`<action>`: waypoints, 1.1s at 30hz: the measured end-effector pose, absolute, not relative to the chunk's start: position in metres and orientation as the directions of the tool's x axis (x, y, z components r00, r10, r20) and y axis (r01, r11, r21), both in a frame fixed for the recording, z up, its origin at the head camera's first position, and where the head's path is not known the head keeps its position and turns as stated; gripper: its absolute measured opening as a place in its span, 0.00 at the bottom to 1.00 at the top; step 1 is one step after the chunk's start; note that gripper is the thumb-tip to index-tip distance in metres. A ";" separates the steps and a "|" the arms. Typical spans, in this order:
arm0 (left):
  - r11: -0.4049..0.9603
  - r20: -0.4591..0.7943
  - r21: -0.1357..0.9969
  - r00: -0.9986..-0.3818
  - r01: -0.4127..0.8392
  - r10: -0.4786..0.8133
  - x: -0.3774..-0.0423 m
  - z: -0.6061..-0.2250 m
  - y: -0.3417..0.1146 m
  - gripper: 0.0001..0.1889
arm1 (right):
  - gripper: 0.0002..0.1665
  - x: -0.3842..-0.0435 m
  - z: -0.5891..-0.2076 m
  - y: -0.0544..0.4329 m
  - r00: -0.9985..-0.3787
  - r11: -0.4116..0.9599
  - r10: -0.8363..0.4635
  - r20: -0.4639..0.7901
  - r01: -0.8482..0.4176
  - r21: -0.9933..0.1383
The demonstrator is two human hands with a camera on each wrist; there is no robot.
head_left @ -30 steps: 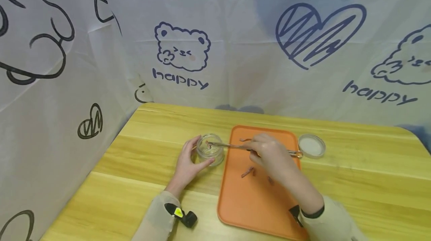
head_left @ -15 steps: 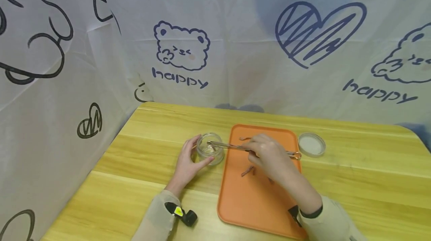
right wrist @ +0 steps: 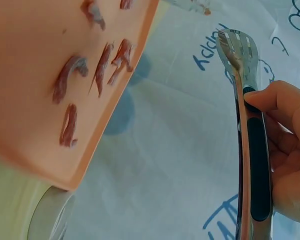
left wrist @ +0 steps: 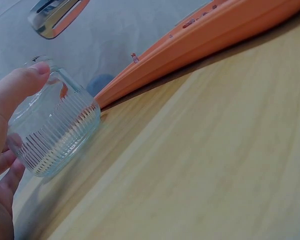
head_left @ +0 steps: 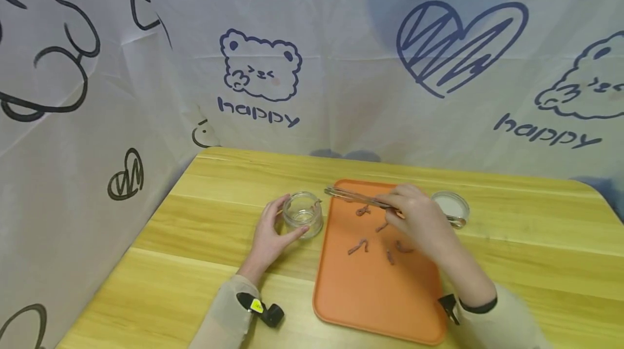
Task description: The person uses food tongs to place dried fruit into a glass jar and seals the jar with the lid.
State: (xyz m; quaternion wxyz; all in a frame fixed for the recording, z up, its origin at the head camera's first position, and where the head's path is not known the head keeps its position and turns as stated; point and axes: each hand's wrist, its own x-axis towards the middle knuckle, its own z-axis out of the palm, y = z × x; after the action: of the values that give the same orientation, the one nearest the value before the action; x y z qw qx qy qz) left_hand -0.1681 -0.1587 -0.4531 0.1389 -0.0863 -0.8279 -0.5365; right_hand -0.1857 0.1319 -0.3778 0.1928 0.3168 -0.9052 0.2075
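Observation:
My left hand point(head_left: 270, 238) holds a small clear glass jar point(head_left: 303, 228) upright on the table, thumb at the near side and fingers behind. A thin reddish strip point(left wrist: 64, 91) shows inside the jar near its rim. My right hand point(head_left: 421, 219) grips metal tongs point(right wrist: 260, 170) with dark handle pads. Their slotted tips hang above the tray's far left corner, right of the jar, with nothing visible between them. Several thin reddish-brown meat strips point(head_left: 359, 246) lie apart on the orange tray point(head_left: 375, 300), partly below my right hand.
A round clear lid point(head_left: 450, 205) lies on the wooden table point(head_left: 531, 240) right of the tray, partly behind the tongs' rear end. A printed cloth point(head_left: 341, 89) hangs along the back and left of the table.
The tongs' tips have left the jar and moved right and up over the tray's corner. A strip stays in the jar. More strips on the tray are uncovered. My left hand keeps its hold.

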 end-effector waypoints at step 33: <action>0.407 0.328 0.864 -0.945 0.297 -0.005 -0.185 -0.484 -0.168 0.41 | 0.17 -0.185 -0.385 0.120 -0.771 0.756 -0.511 0.381 -0.614 -0.228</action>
State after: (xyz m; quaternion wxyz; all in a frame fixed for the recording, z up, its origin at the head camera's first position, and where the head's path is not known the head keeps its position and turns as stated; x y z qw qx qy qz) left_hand -0.1846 -0.1681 -0.4842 0.1408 -0.0882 -0.8270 -0.5371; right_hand -0.1852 0.1204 -0.3849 0.1491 0.3039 -0.9251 0.1722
